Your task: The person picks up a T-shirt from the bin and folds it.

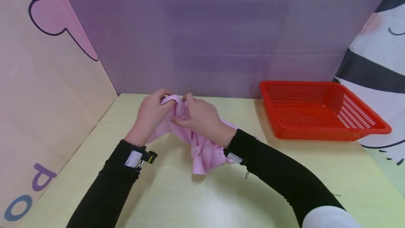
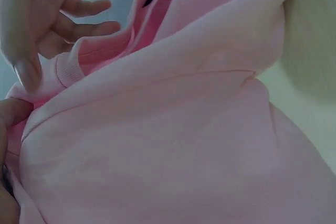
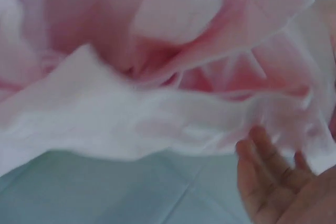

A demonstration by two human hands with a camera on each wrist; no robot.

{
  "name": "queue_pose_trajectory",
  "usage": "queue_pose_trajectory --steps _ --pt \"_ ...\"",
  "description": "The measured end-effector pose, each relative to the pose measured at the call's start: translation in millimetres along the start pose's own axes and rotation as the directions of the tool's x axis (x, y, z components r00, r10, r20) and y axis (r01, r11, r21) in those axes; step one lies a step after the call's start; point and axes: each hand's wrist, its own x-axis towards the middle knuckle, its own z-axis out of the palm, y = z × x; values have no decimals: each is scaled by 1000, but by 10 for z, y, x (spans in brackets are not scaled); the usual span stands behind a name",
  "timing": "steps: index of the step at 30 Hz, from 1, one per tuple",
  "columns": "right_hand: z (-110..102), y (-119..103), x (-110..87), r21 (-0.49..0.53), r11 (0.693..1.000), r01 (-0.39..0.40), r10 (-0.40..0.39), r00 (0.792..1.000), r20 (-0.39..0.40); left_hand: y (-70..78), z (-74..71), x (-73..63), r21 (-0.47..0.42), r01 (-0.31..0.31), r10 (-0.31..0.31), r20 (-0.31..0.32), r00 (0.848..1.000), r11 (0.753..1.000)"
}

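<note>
A crumpled pink shirt [image 1: 205, 150] hangs from both hands over the table, its lower folds down near the tabletop. My left hand [image 1: 151, 113] pinches the shirt's edge between thumb and forefinger. Close beside it, my right hand [image 1: 204, 117] grips the same edge, thumb towards me. Seen from the left wrist, the shirt [image 2: 157, 145] shows a ribbed band and a small dark mark inside the opening. The right wrist view has the shirt's folds [image 3: 131, 119] across it, blurred, with fingertips [image 3: 257, 135] at the band.
A red perforated plastic basket [image 1: 316, 133] stands at the back right of the pale wooden table [image 1: 164, 203]. Behind the table rises a purple wall panel [image 1: 221, 38]. Printed panels with cartoon figures flank both sides.
</note>
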Motion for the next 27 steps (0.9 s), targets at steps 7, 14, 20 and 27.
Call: queue_pose_trajectory --steps 7,14,20,27 --pt "8 -20 12 -5 996 -89 89 994 -58 106 10 -15 89 -84 87 -26 996 993" --pt "-111 176 1 23 995 -97 99 981 -164 91 13 -37 115 -105 109 -34 993 988" --pt "-346 336 49 111 984 -137 155 973 -173 18 -12 -40 175 -80 76 29 997 981" --pt "-602 534 85 274 944 -183 225 965 -131 -180 -41 -31 279 -96 44 186 982 955"
